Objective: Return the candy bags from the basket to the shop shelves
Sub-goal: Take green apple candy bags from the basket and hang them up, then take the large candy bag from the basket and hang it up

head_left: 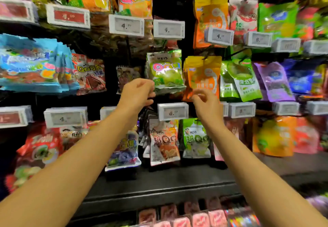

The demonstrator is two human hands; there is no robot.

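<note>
- Green candy bag (165,71) hangs on its peg in the middle row; lower-left corner meets the left hand's (136,93) curled fingertips, apparently pinched, though blur hides the contact.
- Right hand (204,102) sits just right of that grip, fingers loosely curled, holding nothing; it overlaps the orange bags (204,77).
- Risk: a tug at the corner could pull the bag off the peg or swing it into the orange neighbours.
- Price tag (173,113) juts just below the grip; open room lies toward the person.
- Basket not in view.
</note>
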